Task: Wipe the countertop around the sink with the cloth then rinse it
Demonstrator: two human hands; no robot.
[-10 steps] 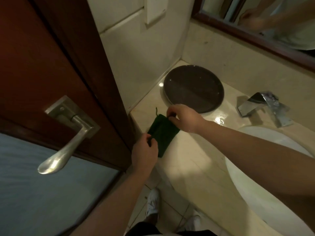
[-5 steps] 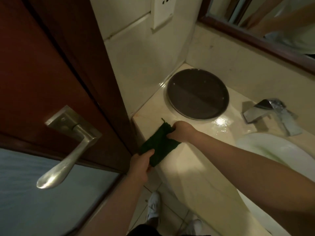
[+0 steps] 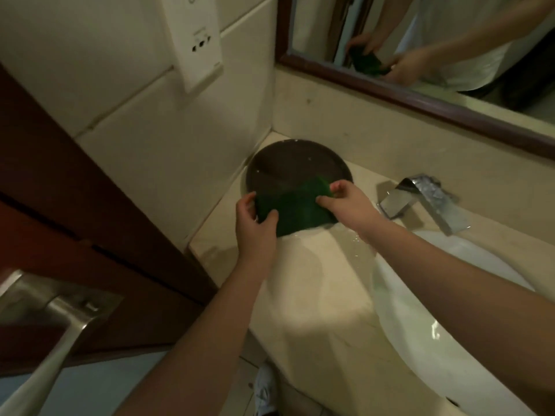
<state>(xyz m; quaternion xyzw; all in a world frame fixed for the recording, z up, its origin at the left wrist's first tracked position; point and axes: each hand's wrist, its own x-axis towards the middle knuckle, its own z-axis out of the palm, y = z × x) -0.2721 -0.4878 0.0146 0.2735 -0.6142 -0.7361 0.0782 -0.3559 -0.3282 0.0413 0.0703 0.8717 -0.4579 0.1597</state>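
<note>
A dark green cloth (image 3: 295, 208) is stretched between both hands over the near rim of a round dark tray (image 3: 288, 163), above the beige countertop (image 3: 318, 283). My left hand (image 3: 255, 223) pinches the cloth's left edge. My right hand (image 3: 348, 204) grips its right edge, and a fold sticks up past the fingers. The white sink basin (image 3: 450, 325) lies to the right, partly hidden by my right forearm. The chrome faucet (image 3: 423, 199) stands behind the basin. Water glistens on the counter near my right wrist.
A brown wooden door (image 3: 90, 235) with a metal lever handle (image 3: 51, 334) stands close on the left. A white wall socket (image 3: 198, 40) hangs above the tray. A wood-framed mirror (image 3: 420, 94) runs along the back wall. A white shoe (image 3: 264, 388) shows on the tiled floor below.
Both hands carried the cloth from the counter's front left corner up and back over the tray. The cloth is now spread wider between them.
</note>
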